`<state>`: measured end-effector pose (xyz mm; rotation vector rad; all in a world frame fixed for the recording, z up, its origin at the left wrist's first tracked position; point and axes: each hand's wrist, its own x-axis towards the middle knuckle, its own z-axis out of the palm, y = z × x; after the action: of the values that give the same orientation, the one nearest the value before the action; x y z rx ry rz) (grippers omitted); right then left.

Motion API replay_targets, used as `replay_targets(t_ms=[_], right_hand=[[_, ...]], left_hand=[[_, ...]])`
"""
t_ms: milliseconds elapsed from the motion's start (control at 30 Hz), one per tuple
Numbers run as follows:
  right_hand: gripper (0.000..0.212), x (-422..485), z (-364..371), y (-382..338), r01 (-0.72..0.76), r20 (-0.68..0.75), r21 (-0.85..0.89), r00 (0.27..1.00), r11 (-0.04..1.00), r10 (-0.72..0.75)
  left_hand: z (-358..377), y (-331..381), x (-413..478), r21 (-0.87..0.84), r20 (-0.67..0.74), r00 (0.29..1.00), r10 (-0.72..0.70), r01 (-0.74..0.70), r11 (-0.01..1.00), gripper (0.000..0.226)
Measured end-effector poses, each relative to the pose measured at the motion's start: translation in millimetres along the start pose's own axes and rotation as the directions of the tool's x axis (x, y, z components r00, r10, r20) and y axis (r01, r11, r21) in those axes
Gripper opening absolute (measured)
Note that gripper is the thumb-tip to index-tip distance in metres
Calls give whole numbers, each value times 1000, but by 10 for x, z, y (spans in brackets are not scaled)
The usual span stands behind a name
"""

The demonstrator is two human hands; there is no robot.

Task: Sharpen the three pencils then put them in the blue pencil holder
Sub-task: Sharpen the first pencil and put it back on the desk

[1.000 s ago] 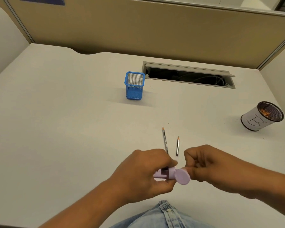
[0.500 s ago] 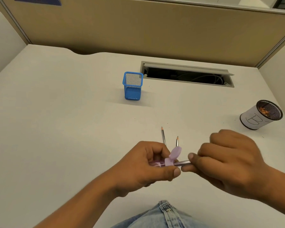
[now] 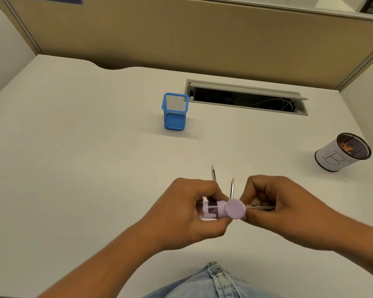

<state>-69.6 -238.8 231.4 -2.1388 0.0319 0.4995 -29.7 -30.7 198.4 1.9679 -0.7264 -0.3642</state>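
Pencil (image 3: 259,206): inside lilac sharpener (image 3: 220,210), third being sharpened
Left hand (image 3: 187,208): grip closed on sharpener
Right hand (image 3: 276,206): grip closed on pencil
Next: probably more twisting, then blue pencil holder (image 3: 174,111)

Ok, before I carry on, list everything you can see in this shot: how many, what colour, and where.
pencil holder: one, blue mesh, upright, far centre of desk, nothing visible inside.
loose pencils: two, grey, points away, lying just beyond the hands.
held pencil: one, dark, pushed into the sharpener.
sharpener: one, lilac, between the hands.
cup: one, white with a dark rim, shavings inside, right edge of desk.
cable slot: one, grey, open, behind the holder.
desk: one, white.
left hand: grips the sharpener.
right hand: grips the held pencil.
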Motion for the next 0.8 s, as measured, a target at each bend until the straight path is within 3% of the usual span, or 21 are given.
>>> replay_targets(t_ms=[33,67,133,167,233,300,367,400,467,500,533,600,667,733,800], right_hand=[[20,-12,-17,9,132,-58,-146,988,980,-141],[18,-24,-46,17,251,-87,-386,948,888,-305],[24,-27,-87,37,362,-23,-758,817,543,-577],[29,-20,-92,67,375,19,-826,764,420,-645],[32,-5,-74,99,393,38,-859,687,327,-726],[34,-28,-59,111,411,36,-844,684,344,-728],[42,-58,-10,72,419,0,-768,757,484,-654],[47,-56,13,42,361,-59,-685,838,633,-542],[55,-19,5,-54,136,-96,-348,979,928,-179],[52,-7,3,-60,27,-63,-226,997,974,-42],[50,-3,1,-48,-2,-47,-205,999,979,-8],[49,-28,3,-62,81,-77,-260,992,962,-105],[39,-88,-35,-71,220,-90,-386,958,896,-274],[23,-105,-81,-13,410,-19,-628,842,662,-540],[24,-78,-103,48,498,94,-780,691,378,-716]], left_hand=[[5,4,0,-79,2,998,-60,60,995,14],[6,4,2,-153,11,993,-120,120,981,16],[-1,5,5,-280,36,979,-199,201,939,18],[0,11,5,-320,47,975,-215,219,922,19],[7,28,5,-351,51,977,-207,211,912,17],[22,34,0,-313,5,987,-162,155,937,19],[42,14,-9,-162,-68,997,-29,18,987,19],[47,-5,-12,-27,-91,993,71,-74,997,18],[54,-31,-12,204,-67,976,205,-188,961,16],[56,-37,-13,245,-52,974,221,-202,948,16],[58,-31,-16,237,-53,975,217,-199,951,15],[45,9,-21,127,-76,987,143,-132,983,14],[20,46,-12,-89,-58,998,-19,14,996,15],[-14,53,1,-279,32,990,-139,143,950,15],[-40,74,0,-338,106,983,-148,176,924,14]])
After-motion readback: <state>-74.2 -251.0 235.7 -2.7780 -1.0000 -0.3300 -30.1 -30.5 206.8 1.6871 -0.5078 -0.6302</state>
